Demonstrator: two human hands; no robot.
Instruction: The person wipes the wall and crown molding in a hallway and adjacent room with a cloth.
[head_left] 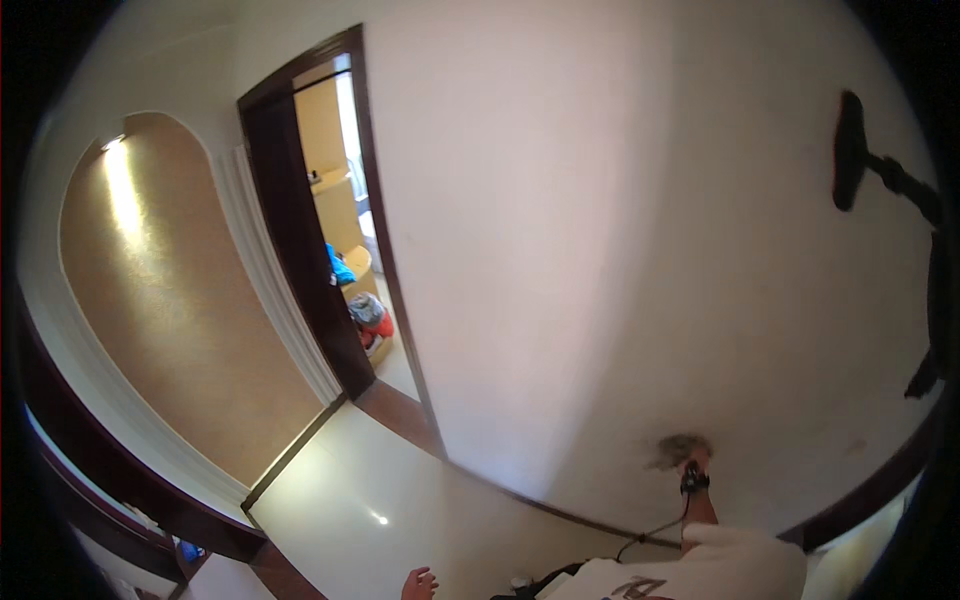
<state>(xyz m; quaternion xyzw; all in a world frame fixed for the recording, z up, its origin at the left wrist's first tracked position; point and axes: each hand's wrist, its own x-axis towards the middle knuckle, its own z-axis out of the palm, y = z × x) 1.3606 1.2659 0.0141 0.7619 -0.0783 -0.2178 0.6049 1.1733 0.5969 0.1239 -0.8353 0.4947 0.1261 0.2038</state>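
My right hand [696, 459] is stretched out to the white wall [520, 250], low on the right. At its fingertips is a dark grey, blurry-edged patch [683, 443]. Whether this is a cloth or a smear on the wall I cannot tell, and the fingers are hardly visible against it. A black wrist strap [693, 482] with a thin cable hanging from it is on that wrist. My left hand [420, 583] hangs low over the floor at the bottom edge, fingers loosely curled and apart, with nothing in it.
Left of the wall stands an open doorway [381, 200] with a dark frame; beyond it lie blue and red items. Further left is a lit arched niche [170, 290]. Pale glossy floor [340, 490] runs below. A black padded bar [849, 150] juts out at the far right.
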